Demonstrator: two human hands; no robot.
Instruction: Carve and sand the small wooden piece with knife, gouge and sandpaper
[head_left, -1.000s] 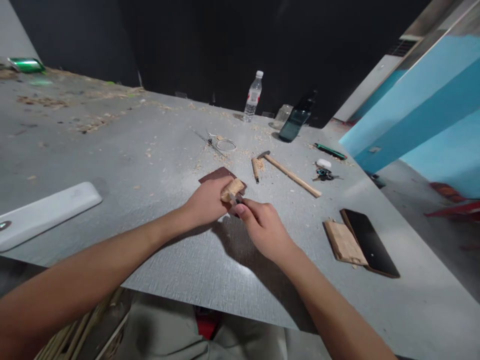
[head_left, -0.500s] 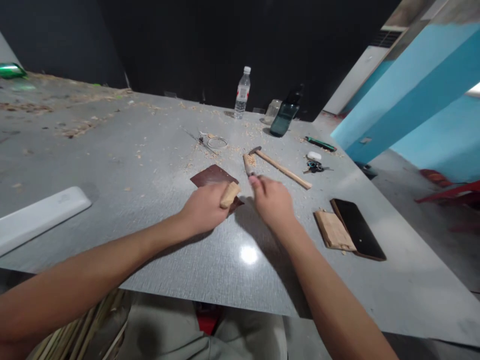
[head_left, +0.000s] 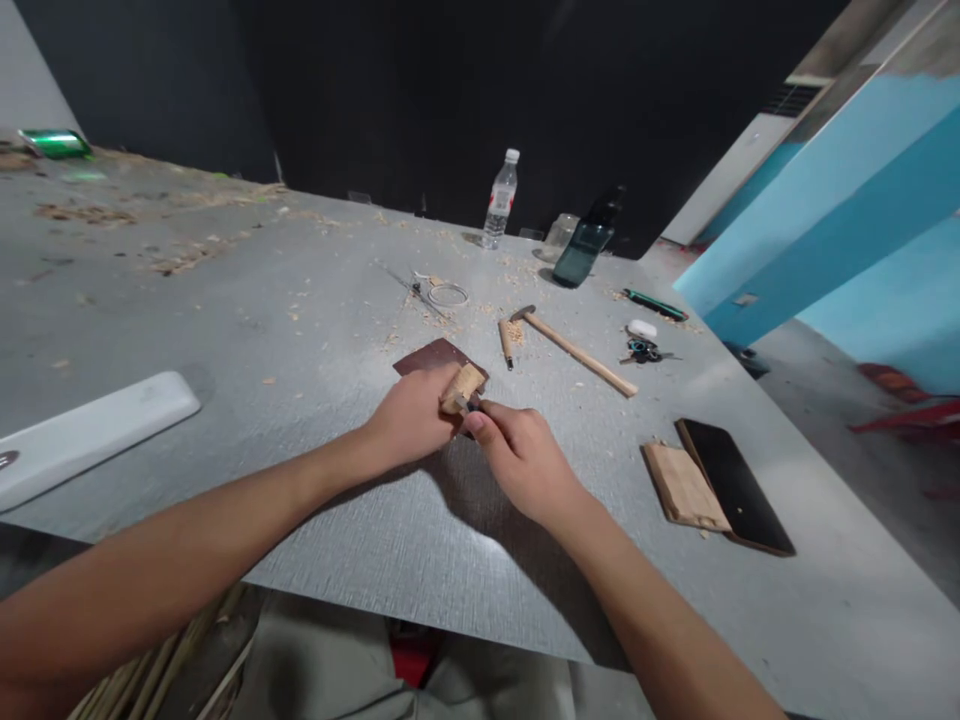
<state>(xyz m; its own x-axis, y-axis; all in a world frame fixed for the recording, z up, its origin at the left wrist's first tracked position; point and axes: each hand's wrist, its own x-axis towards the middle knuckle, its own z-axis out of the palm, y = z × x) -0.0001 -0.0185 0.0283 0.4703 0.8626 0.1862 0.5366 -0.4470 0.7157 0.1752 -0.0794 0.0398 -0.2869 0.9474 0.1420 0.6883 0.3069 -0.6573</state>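
My left hand point(head_left: 414, 412) is closed around a small pale wooden block point(head_left: 466, 380) above a dark brown sheet point(head_left: 435, 354) on the table. In my right hand point(head_left: 531, 462) is a small carving knife point(head_left: 463, 403), its handle mostly hidden by the fingers. Its short metal blade meets the near end of the block, with my thumb close by. Just beyond the hands lies a wooden-handled tool point(head_left: 505, 343) with a dark metal tip. Beside that rests a hammer point(head_left: 581, 354) with a long wooden handle.
Wood shavings are scattered over the grey table point(head_left: 315, 540). At the right lie a carved wooden slab point(head_left: 686, 485), a phone point(head_left: 739, 490), keys point(head_left: 643, 350) and a green cutter point(head_left: 656, 305). Behind stand a water bottle point(head_left: 500, 203) and a dark bottle point(head_left: 581, 250). A white case point(head_left: 105, 425) lies left.
My right hand has moved left from beside the wooden-handled tool to the block, bringing the knife blade against it. My left hand still holds the block. The view has shifted slightly.
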